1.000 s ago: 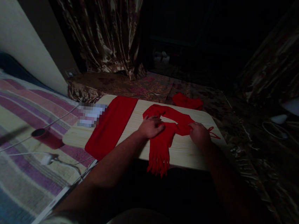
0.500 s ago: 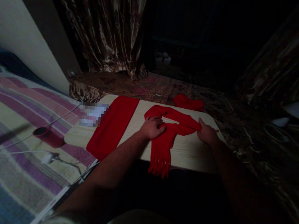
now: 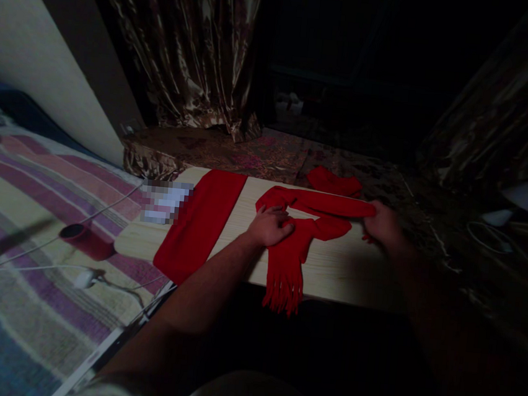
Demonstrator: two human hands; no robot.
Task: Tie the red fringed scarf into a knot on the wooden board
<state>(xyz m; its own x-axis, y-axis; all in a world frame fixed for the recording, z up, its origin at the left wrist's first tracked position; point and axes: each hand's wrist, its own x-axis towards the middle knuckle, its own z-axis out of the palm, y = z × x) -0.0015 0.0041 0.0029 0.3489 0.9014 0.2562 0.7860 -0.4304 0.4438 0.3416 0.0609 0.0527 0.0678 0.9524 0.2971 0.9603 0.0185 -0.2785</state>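
Observation:
A red fringed scarf (image 3: 286,262) lies looped on a pale wooden table (image 3: 326,272), its fringe hanging over the near edge. My left hand (image 3: 271,225) rests on the scarf at the left bend of the loop, palm down with the fingers spread. At the right side my right hand (image 3: 383,225) is closed on a stretch of the scarf, drawing it out taut and slightly raised; a small red tip shows under the fingers. Left of the loop, a flat red cloth (image 3: 203,226) lies across the table.
Another red cloth (image 3: 333,181) lies beyond the far edge. A blurred white item (image 3: 167,202) sits at the table's left end. On the striped bedding (image 3: 50,289) are a dark red cylinder (image 3: 86,242), white cables and a plug (image 3: 84,278). Curtains (image 3: 189,47) hang behind.
My right hand has moved right and slightly away from me, pulling the upper stretch of scarf longer and straighter. The lower fold has come free of that hand. My left hand stays put.

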